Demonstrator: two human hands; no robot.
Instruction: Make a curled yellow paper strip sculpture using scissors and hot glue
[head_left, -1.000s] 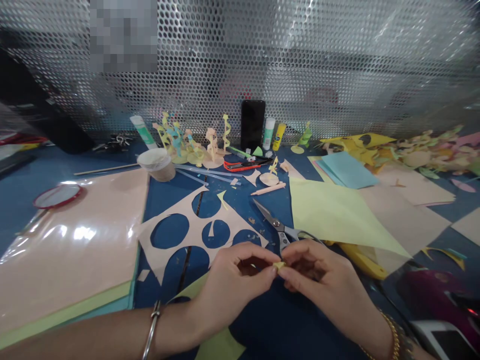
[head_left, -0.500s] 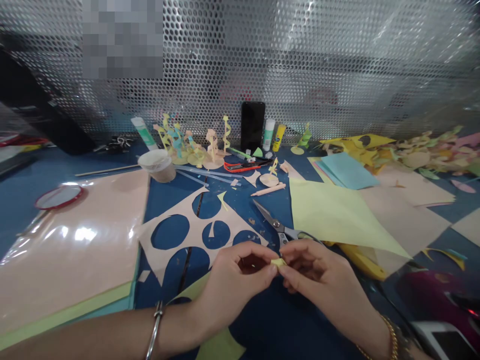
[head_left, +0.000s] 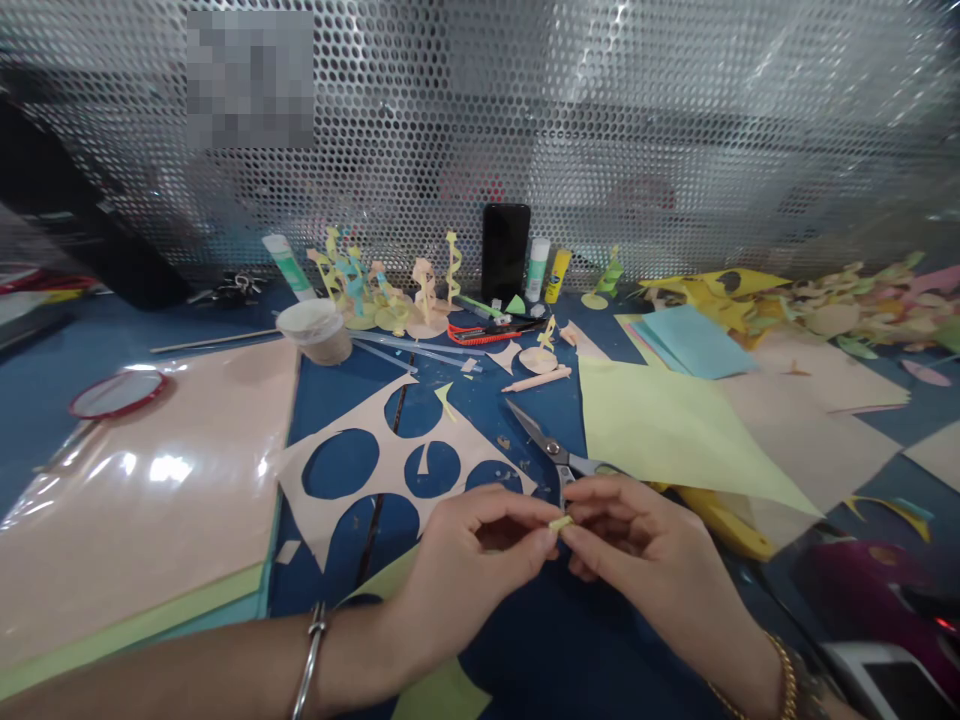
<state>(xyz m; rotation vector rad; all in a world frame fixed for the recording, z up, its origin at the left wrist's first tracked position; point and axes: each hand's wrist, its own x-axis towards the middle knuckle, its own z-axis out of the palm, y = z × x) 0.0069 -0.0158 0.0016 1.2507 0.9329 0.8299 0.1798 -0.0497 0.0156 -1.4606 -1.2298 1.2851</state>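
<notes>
A small folded piece of yellow paper (head_left: 559,523) is pinched between the fingertips of both hands, above the dark blue table. My left hand (head_left: 484,545) grips it from the left with thumb and forefinger. From the right, my right hand (head_left: 637,540) closes its thumb and fingers on it, partly hiding the edge. Just beyond my fingers lie scissors (head_left: 553,448), blades pointing away to the left, their handles partly behind my right hand. A pale pink sheet with round cut-outs (head_left: 390,450) lies to the left, reaching under my left hand.
Spiral paper figures (head_left: 424,290) stand along the perforated metal wall, near a black phone (head_left: 505,250), glue sticks (head_left: 537,270) and a red cutter (head_left: 487,332). A paper cup (head_left: 315,332) stands left. Yellow-green paper (head_left: 667,420) lies right, near a purple glue gun-like object (head_left: 862,600).
The yellow paper piece has turned between my fingertips and now shows a narrower side. Both hands have shifted only slightly.
</notes>
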